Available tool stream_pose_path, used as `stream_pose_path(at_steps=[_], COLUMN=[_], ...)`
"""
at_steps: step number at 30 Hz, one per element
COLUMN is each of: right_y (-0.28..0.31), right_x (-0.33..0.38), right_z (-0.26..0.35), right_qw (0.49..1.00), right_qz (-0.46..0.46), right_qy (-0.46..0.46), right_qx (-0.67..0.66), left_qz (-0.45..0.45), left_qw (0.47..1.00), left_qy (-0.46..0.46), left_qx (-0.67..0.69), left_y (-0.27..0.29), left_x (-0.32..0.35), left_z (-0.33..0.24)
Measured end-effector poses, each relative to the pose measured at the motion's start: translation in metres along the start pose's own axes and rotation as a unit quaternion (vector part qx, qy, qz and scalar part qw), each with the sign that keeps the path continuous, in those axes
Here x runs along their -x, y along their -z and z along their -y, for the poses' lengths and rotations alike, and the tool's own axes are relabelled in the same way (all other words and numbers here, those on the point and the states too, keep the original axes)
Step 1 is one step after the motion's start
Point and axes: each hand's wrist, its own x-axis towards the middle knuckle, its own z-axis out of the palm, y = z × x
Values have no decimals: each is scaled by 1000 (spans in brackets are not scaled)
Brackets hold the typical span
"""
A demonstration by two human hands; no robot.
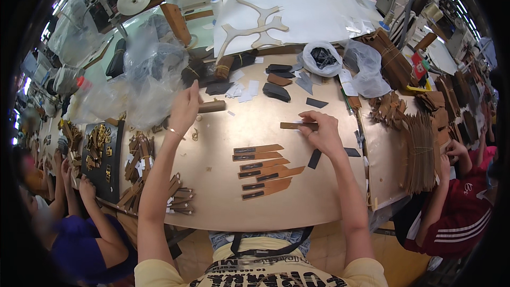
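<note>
My right hand (321,131) pinches a narrow brown leather strip (291,126) above the right part of the table. Below that hand lie two dark strips (314,159). My left hand (186,107) is raised at the left, seen edge-on, its fingers stretched out toward a dark bundle (192,72). No held thing shows in it. A brown roll (212,107) lies beside its palm. Between my forearms, several tan leather tabs (261,158) lie in a column, each with a dark piece on its left part.
Tied brown strips (140,155) and a black board (97,154) with gold-coloured metal parts are at the left. Dark leather pieces (276,91), white paper slips (249,91) and a plastic bag (321,58) lie farther back. Stacked brown strips (418,151) stand right, near a co-worker's hands (455,150).
</note>
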Motion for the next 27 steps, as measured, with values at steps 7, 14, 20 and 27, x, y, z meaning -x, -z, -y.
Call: stream_pose_path(at_steps=[7, 14, 20, 27], right_y=[-2, -3, -12, -43], right_x=[-16, -9, 37, 72], right_z=[-14, -4, 62, 131], right_qw=[988, 998, 987, 972], right_qz=[-3, 7, 41, 112], right_qy=[4, 56, 141, 180], right_qx=[152, 10, -62, -101], left_qz=[-95, 38, 148, 195], left_qw=[941, 955, 952, 936], left_qy=[-140, -278, -207, -121], left_qx=[-292, -90, 170, 266], left_y=[26, -33, -45, 10], left_x=[87, 143, 152, 183], left_z=[-8, -65, -88, -34])
